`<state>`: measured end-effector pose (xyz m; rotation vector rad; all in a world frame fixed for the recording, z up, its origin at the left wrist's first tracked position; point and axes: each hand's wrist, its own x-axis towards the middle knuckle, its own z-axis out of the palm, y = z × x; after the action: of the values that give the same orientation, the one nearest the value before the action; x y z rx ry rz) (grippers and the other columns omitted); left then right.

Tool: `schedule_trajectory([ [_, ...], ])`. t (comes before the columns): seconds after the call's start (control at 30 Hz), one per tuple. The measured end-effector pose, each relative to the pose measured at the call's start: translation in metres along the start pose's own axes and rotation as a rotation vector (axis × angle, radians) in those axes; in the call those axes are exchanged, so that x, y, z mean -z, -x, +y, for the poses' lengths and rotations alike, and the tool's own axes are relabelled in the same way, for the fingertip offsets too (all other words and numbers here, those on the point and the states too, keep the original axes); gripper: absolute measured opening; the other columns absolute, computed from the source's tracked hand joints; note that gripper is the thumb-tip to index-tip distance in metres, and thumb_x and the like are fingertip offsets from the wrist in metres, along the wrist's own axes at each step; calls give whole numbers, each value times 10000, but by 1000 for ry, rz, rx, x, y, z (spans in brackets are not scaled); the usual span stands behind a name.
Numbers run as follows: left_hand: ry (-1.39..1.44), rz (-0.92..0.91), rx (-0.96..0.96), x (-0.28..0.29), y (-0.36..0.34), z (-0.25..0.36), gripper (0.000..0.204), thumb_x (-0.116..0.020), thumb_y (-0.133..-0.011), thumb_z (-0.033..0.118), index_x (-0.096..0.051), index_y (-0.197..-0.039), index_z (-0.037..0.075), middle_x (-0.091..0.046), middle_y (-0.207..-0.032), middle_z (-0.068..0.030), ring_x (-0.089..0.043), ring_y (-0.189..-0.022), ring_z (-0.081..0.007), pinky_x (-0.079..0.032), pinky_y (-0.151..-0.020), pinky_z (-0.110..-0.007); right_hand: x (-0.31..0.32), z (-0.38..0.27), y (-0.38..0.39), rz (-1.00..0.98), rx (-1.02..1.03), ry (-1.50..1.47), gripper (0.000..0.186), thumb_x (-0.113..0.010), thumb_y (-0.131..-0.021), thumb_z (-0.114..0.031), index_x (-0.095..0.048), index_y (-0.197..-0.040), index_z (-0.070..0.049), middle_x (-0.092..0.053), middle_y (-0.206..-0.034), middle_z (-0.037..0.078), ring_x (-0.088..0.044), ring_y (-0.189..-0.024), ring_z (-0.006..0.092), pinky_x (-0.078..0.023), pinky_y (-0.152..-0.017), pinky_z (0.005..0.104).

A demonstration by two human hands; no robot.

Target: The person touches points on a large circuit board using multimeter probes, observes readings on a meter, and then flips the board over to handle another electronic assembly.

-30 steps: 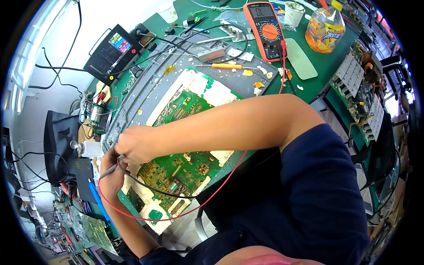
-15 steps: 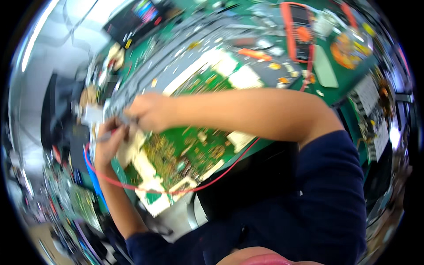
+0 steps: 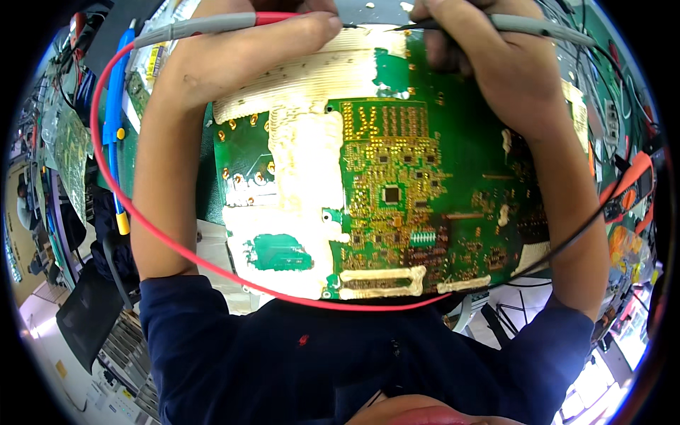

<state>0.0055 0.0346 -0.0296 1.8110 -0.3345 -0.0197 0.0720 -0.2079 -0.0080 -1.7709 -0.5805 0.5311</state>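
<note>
A large green circuit board (image 3: 464,159) lies in front of me, with thick white coating along its left and far parts. My left hand (image 3: 237,60) is closed round a red and grey test probe (image 3: 195,28) above the far left part. Closed on a grey and black test probe (image 3: 535,27), my right hand (image 3: 499,67) is over the far right part. Both probe tips point toward each other near the board's far edge. Whether they touch it I cannot tell. Some of my fingertips are cut off by the picture's top edge.
The red lead (image 3: 166,248) loops across the board's near edge. A black lead (image 3: 591,223) runs past my right forearm. At the right is an orange multimeter (image 3: 630,188), partly covered. A blue tool with a yellow end (image 3: 113,131) lies at the left, near a black chair (image 3: 88,319).
My right arm has swung back from across the board to its right side. The hands, close together before, are now apart with a probe in each. The view has shifted and sharpened.
</note>
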Motion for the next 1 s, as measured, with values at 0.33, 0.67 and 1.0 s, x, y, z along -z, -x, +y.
schedule_trajectory([
  [0.33, 96, 77, -111, -6, 0, -21, 160, -739, -785, 24, -580, -779, 22, -626, -759, -50, -586, -669, -99, -434, -621, -248, 8, 14, -5, -22, 89, -7, 268, -539, -1001, -136, -666, -885, 69, -670, -682, 98, -627, -558, 114, -470, -516, 248],
  [0.67, 3, 62, -105, -6, -2, -10, 165, -746, -763, 46, -582, -765, 25, -615, -721, -57, -599, -639, -112, -445, -603, -253, 1, 6, -1, 11, 177, 117, 287, -522, -1007, -121, -660, -859, 82, -660, -650, 100, -621, -537, 111, -452, -487, 241],
  [1.0, 6, 33, -182, -5, -5, -17, 166, -748, -761, 37, -583, -747, 14, -621, -728, -54, -595, -656, -107, -438, -616, -247, -1, 11, -7, -15, 228, 135, 267, -540, -1016, -116, -645, -865, 78, -641, -644, 85, -593, -524, 119, -453, -491, 261],
])
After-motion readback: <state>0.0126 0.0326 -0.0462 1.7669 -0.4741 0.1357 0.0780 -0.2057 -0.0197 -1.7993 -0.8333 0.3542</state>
